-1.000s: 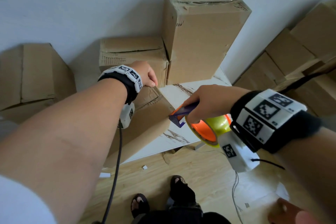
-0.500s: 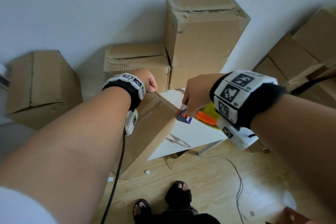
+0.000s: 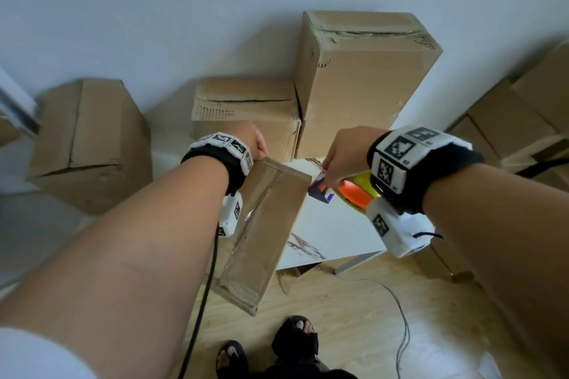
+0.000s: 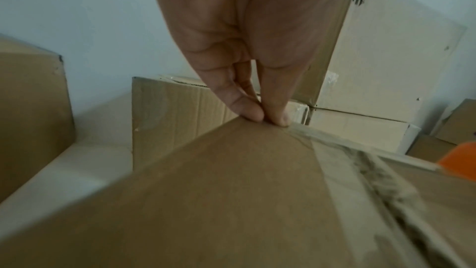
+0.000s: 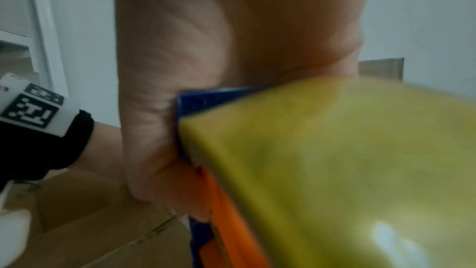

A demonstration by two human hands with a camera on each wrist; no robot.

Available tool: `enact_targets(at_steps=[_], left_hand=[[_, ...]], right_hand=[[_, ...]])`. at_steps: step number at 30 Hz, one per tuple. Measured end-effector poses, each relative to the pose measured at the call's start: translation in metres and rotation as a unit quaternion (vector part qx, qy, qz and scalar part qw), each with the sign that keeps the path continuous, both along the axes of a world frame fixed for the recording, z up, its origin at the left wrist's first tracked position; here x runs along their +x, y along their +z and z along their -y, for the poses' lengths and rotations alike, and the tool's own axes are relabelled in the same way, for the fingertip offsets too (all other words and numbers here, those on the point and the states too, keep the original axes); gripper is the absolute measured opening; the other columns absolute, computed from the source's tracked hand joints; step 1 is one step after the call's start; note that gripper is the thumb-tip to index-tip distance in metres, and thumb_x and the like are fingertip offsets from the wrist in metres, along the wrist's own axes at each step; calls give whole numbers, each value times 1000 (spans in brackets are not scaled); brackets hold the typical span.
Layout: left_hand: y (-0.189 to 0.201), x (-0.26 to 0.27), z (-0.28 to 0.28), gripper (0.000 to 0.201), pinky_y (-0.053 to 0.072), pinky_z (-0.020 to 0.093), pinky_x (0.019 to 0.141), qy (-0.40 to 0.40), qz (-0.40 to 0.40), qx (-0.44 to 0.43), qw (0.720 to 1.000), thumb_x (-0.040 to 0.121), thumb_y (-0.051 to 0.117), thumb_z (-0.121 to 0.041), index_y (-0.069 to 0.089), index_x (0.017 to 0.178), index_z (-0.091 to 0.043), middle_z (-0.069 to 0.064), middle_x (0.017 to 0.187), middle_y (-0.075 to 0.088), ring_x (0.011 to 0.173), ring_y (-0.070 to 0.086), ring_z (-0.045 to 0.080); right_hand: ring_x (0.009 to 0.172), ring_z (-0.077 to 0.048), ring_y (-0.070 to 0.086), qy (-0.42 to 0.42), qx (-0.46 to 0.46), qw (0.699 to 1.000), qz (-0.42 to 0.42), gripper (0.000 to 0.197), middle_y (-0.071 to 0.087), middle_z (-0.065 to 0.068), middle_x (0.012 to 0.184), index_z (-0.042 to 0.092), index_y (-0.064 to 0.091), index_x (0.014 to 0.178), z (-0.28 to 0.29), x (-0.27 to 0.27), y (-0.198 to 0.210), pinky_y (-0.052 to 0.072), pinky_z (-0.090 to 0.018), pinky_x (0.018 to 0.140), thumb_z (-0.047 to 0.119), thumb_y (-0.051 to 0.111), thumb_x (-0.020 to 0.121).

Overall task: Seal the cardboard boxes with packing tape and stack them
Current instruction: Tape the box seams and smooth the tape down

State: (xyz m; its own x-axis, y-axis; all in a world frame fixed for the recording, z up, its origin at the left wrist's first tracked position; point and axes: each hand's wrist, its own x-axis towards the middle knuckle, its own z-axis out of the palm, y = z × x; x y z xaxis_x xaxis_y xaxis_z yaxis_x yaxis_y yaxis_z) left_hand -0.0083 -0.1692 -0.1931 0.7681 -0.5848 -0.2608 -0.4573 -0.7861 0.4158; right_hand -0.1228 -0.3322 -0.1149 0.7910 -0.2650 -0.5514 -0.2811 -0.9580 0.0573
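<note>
At the far top edge of the tilted cardboard box (image 3: 264,224), the left hand (image 3: 251,140) presses down, fingers (image 4: 247,109) straight and together on the cardboard rim. A strip of clear tape (image 4: 360,170) runs along the box's worn centre seam. The right hand (image 3: 345,154) grips the tape dispenser (image 3: 348,191), fingers wrapped round its blue frame, orange core and yellowish roll, just beside the box's right corner. The box leans over the white desk (image 3: 335,231), its near end overhanging the wooden floor (image 3: 354,317). Two closed boxes (image 3: 363,80) crowd the wall behind; more stand left and right.
</note>
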Motion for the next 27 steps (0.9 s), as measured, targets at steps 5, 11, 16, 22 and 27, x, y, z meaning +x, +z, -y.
enact_targets(at_steps=[5, 11, 16, 22, 27], left_hand=[[6, 2, -11, 9, 41, 11, 59, 11, -19, 17, 1000, 83, 70, -14, 75, 90, -15, -6, 76, 65, 66, 58, 8], [0, 0, -21, 7, 50, 21, 64, 59, -34, -33, 997, 83, 71, -15, 75, 89, -16, -1, 88, 72, 62, 58, 6], [-1, 2, -20, 4, 53, 22, 64, 76, -84, -26, 993, 84, 70, -23, 73, 87, -25, -3, 90, 73, 57, 62, 9], [-4, 1, -23, 8, 55, 27, 72, 78, -99, -36, 991, 86, 68, -24, 73, 93, -23, -1, 95, 73, 62, 64, 13], [-6, 1, -25, 7, 56, 28, 73, 89, -98, -41, 990, 86, 69, -23, 73, 91, -22, 0, 93, 73, 62, 64, 13]], right_hand=[[50, -15, 55, -1, -12, 1000, -1, 21, 57, 5, 52, 20, 60, 57, 9, -16, -33, 39, -19, 49, 36, 73, 60], [96, -24, 60, -4, 14, 999, 36, 52, 61, 3, 105, 33, 53, 125, 35, -24, -101, 44, -30, 73, 51, 64, 77], [107, -32, 54, 43, -9, 999, 29, 71, 48, -12, 122, 34, 28, 147, 33, -5, -129, 47, -38, 81, 47, 62, 87], [105, -37, 60, 49, 41, 996, 56, 35, 59, -17, 110, 15, 57, 129, 25, 1, -155, 48, -36, 83, 17, 49, 94], [105, -36, 58, -85, 95, 972, 199, 37, 58, -15, 111, 24, 68, 119, 31, 8, -133, 43, -34, 81, 12, 45, 92]])
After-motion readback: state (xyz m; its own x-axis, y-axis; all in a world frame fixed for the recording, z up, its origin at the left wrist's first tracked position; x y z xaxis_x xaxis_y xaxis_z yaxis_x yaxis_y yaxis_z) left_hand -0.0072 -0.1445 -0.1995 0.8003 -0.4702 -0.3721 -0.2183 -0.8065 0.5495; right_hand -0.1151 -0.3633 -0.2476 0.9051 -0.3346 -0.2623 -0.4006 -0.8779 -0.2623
